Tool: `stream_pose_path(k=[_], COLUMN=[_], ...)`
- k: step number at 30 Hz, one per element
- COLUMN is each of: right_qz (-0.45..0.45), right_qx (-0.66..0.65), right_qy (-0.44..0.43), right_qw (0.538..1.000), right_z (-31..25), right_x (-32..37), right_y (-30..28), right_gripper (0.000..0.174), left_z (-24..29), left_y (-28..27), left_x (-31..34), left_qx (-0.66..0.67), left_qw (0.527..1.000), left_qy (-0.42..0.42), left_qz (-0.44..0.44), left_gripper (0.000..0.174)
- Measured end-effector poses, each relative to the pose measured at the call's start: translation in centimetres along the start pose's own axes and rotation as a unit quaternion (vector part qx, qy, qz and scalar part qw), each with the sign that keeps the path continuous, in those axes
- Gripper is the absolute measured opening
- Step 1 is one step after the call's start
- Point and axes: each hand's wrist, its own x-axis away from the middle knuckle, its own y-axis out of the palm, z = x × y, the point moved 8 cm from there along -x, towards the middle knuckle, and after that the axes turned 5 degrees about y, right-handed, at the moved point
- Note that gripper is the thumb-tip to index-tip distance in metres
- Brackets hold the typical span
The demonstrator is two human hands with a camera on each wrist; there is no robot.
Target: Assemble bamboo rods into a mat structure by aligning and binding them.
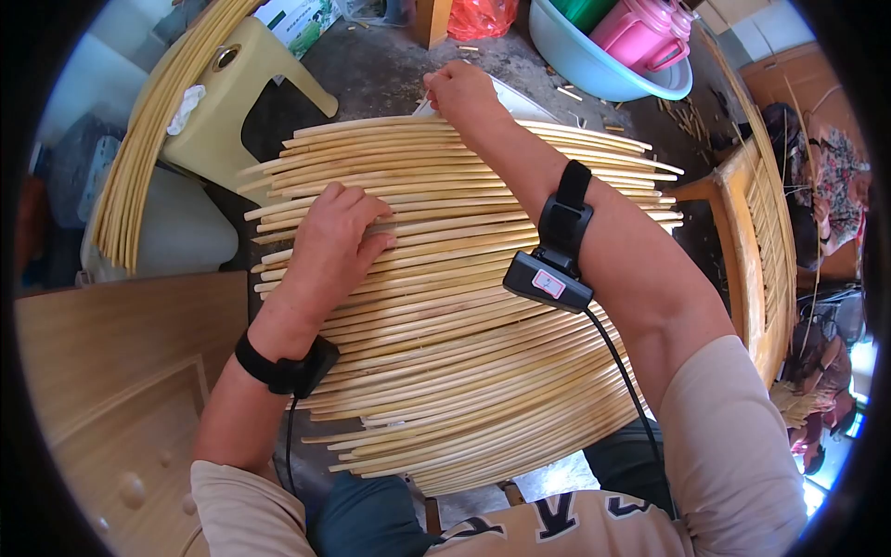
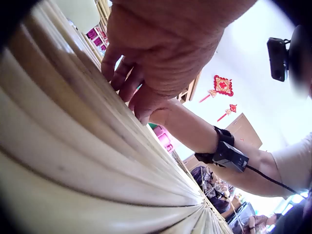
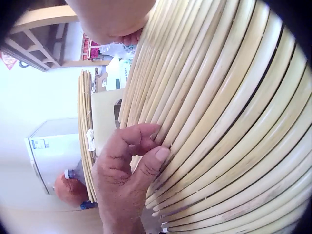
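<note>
Long pale rods point(image 1: 464, 269) lie side by side in a broad curved layer across the person's front. The left hand point(image 1: 339, 237) rests near their left ends, its bent fingers touching several rods; the right wrist view shows this hand point(image 3: 129, 168) with thumb and forefinger tips against the rods. Past the layer's far edge, the right hand point(image 1: 464, 95) is above a white flat object point(image 1: 524, 104), its fingers bent inward. Its fingertips are mostly hidden, also in the right wrist view, where the hand point(image 3: 114, 22) is cut off at the top.
A cream stool point(image 1: 218, 102) at the left bears a bundle of rods point(image 1: 139, 158). Beyond the layer is a blue basin point(image 1: 594, 74) with a pink jug point(image 1: 640, 35). A wooden frame point(image 1: 738, 251) stands at the right, with other people behind. A wooden panel point(image 1: 121, 353) is lower left.
</note>
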Motion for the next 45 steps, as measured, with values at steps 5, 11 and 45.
stream_pose_path(k=[5, 11, 45], right_qz=[0.006, -0.008, -0.022], right_qx=[-0.026, -0.001, 0.005], right_qy=[0.004, 0.039, 0.043], right_qw=[1.0, 0.999, 0.999], right_z=[0.4, 0.7, 1.0], right_x=[-0.7, -1.3, -1.6], right_y=[0.0, 0.4, 0.8], right_gripper=[0.023, 0.021, 0.021], left_z=[-0.3, -0.1, -0.1], left_y=[0.5, 0.8, 0.3], left_x=[-0.3, -0.7, -1.5], left_qx=[-0.021, -0.028, -0.049], left_qw=[1.0, 0.999, 0.998], left_qy=[0.02, 0.019, 0.027], left_qz=[-0.007, -0.012, -0.014], left_gripper=[0.019, 0.018, 0.037])
